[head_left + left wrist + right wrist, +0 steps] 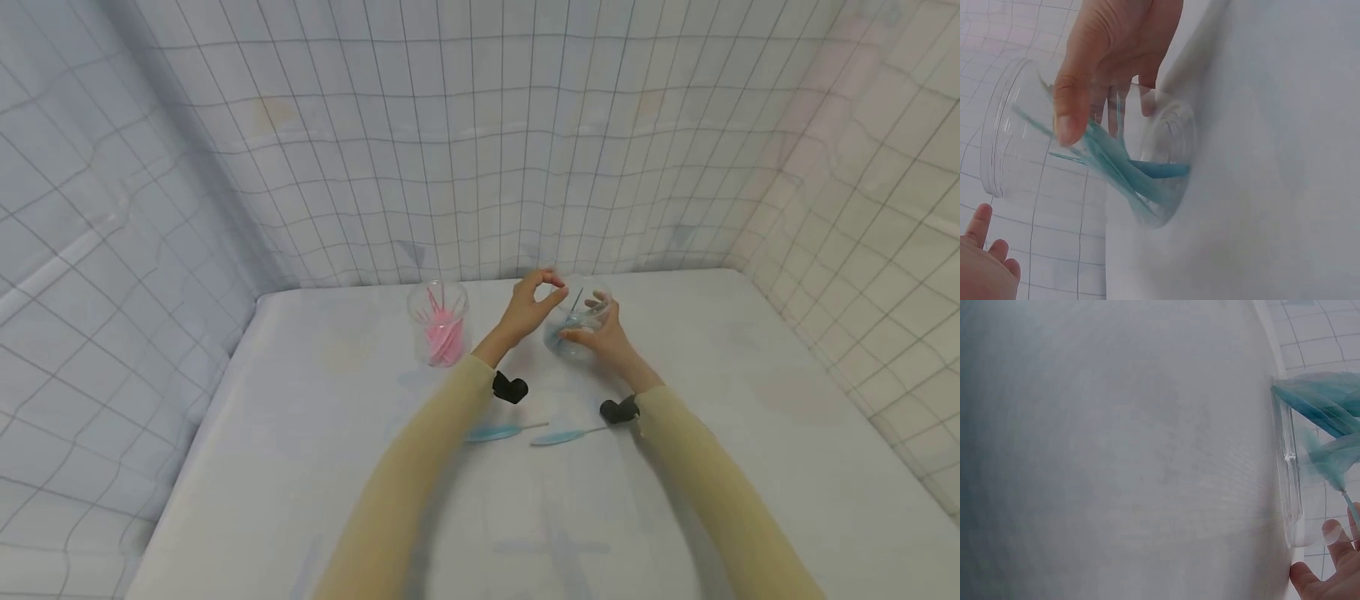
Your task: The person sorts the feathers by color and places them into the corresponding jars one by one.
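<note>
A clear jar (pixel 576 350) stands toward the back of the table, holding several blue, feather-shaped pieces (pixel 1129 175) with thin stems. My right hand (pixel 611 340) grips its side, the thumb in front and fingers behind, as the left wrist view shows. Beside the rim, my left hand (pixel 527 312) is raised with thumb and index finger bent toward each other; nothing shows between them. In the left wrist view its fingertips are near the jar's mouth. At the edge of the right wrist view, the right hand (pixel 1329 575) is only partly seen.
To the left stands another clear jar (pixel 417 337) with pink feather-shaped pieces (pixel 445 337). Two blue feather-shaped pieces lie nearer me, one (pixel 495 432) partly behind the left sleeve and the other (pixel 558 437) near the right wrist. Grid-patterned cloth (pixel 480 167) walls the table's back and sides.
</note>
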`<state>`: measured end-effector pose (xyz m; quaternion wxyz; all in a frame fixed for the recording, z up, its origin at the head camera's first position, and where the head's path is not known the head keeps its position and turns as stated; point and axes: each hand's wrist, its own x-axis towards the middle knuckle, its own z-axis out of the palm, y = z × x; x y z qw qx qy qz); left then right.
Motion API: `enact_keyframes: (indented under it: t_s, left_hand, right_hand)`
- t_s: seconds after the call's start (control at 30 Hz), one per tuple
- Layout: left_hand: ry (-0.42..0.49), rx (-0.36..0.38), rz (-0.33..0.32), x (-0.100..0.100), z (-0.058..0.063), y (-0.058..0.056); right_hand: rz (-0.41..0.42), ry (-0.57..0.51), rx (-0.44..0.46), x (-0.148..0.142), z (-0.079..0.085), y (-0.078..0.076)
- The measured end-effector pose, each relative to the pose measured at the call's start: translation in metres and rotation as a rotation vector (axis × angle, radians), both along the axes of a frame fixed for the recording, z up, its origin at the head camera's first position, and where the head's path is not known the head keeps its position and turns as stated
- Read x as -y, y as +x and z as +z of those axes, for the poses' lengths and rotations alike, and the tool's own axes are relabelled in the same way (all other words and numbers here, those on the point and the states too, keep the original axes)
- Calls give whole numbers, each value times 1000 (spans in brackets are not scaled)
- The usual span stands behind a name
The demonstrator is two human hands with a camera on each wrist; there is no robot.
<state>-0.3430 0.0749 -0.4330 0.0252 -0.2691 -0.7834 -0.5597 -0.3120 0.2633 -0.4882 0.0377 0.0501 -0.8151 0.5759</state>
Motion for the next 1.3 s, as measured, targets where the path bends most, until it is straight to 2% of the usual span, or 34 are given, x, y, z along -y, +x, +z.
enact_keyframes:
  t_s: [0.13, 0.23, 0.3, 0.47, 0.63, 0.73, 0.87, 0.97, 1.23, 1.3]
  left_hand:
    - [-87, -124, -5, 14, -4, 6]
    - [-208, -184, -15, 26, -8, 16]
    - [-321, -181, -22, 34, -12, 26]
    - [-618, -133, -79, 50, -31, 50]
    - [-802, -121, -156, 57, -46, 71]
    - [-857, -104, -195, 57, -49, 81]
    - [-873, -104, -203, 57, -50, 89]
    - [-881, -131, -196, 57, -50, 90]
    - [-877, -148, -185, 58, -52, 89]
    - [-870, -164, -186, 58, -51, 89]
  right_hand:
    - [8, -17, -14, -1, 4, -3]
    - [10, -21, -21, -2, 6, -5]
    - [8, -17, -16, -3, 7, -5]
    - [-4, 4, 19, -3, 6, -2]
    - [-4, 13, 34, -3, 2, -1]
    - [-7, 7, 38, -2, 0, -1]
    - [-10, 10, 45, -2, -2, 0]
    - [-1, 10, 47, -2, -1, 1]
    - [8, -16, 53, -1, -2, 2]
    - [14, -20, 54, 1, 3, 5]
